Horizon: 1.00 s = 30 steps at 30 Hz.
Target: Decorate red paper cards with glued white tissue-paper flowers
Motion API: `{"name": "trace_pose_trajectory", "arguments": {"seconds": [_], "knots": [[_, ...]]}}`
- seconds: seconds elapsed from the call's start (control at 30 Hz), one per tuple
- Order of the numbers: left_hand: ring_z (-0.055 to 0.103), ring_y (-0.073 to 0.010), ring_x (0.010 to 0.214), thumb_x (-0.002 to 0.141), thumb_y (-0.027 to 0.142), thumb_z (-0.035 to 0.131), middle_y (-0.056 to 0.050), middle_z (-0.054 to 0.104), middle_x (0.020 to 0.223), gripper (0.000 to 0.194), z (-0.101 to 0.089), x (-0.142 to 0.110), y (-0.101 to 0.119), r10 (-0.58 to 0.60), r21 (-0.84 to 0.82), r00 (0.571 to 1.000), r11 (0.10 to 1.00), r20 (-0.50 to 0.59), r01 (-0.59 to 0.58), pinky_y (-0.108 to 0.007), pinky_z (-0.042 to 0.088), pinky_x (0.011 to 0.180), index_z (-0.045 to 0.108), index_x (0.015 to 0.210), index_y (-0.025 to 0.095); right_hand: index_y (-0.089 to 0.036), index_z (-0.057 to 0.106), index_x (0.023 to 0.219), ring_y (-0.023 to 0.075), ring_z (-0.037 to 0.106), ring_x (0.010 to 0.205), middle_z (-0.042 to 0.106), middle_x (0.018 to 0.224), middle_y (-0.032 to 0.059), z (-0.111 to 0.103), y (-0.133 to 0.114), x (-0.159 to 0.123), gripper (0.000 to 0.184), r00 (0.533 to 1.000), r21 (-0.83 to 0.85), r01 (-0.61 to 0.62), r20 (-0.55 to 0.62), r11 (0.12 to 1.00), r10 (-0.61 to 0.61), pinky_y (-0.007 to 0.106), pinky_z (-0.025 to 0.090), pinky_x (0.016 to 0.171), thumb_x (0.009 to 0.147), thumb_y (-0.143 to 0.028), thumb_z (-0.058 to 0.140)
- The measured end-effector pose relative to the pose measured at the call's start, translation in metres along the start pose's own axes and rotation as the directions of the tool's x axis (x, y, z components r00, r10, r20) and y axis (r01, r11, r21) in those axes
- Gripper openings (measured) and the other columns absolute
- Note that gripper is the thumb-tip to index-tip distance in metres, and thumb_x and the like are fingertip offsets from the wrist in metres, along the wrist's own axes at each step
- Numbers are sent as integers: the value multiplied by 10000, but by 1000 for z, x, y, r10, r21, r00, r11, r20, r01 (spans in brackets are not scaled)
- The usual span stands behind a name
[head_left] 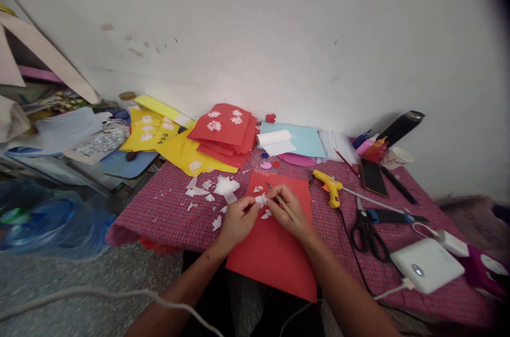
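Note:
A small piece of white cut paper [261, 200] is held above a red sheet of paper [274, 252]. My left hand [239, 222] pinches its left side between thumb and fingertips. My right hand [290, 212] is closed around a thin paintbrush [285, 205], whose dark tip points up and away; its fingertips meet the paper's right side. Small white petal-like scraps [266, 215] lie on the red sheet close to both hands. More torn white paper pieces [226, 186] are scattered on the checked tablecloth to the left.
Red cards with white flowers [223, 127] are stacked at the back, near paint dabs [265, 165]. Rightward lie a yellow glue gun [330, 188], black scissors [368, 236], a white power bank [428, 265], a phone [373, 177] and paint bottles [374, 150]. A cable [353, 249] trails along the right.

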<state>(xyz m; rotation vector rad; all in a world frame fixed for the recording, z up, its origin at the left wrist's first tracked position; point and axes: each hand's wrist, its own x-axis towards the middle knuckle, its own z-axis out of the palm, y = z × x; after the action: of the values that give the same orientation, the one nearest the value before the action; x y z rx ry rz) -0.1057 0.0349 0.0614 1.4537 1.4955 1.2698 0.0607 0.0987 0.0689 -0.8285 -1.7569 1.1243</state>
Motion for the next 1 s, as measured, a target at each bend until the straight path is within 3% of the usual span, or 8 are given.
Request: {"name": "trace_pose_trajectory", "arguments": {"seconds": [0.17, 0.43, 1.0], "knots": [[554, -126, 587, 910, 394, 558, 16, 622, 652, 263, -1, 2, -2, -74, -163, 997, 984, 19, 76, -231, 416, 572, 682, 844, 171, -240, 518, 870, 136, 474, 588, 537, 723, -38, 0, 4, 2, 114, 998, 55, -40, -41, 998, 42, 255, 405, 551, 845, -266, 626], [547, -111, 574, 886, 403, 609, 21, 618, 632, 266, -2, 3, 0, -113, -283, 993, 952, 16, 113, -223, 437, 570, 688, 800, 165, -240, 497, 876, 143, 509, 643, 574, 783, -28, -1, 3, 4, 178, 995, 158, -43, -79, 987, 56, 264, 426, 602, 823, -289, 659], [559, -119, 588, 878, 424, 621, 6, 638, 636, 289, -4, 3, 2, -141, -298, 990, 944, 18, 140, -230, 432, 582, 708, 777, 168, -244, 488, 874, 146, 506, 649, 564, 787, -24, -3, -2, 4, 198, 990, 236, -71, -102, 969, 98, 260, 418, 606, 815, -299, 669]]}}
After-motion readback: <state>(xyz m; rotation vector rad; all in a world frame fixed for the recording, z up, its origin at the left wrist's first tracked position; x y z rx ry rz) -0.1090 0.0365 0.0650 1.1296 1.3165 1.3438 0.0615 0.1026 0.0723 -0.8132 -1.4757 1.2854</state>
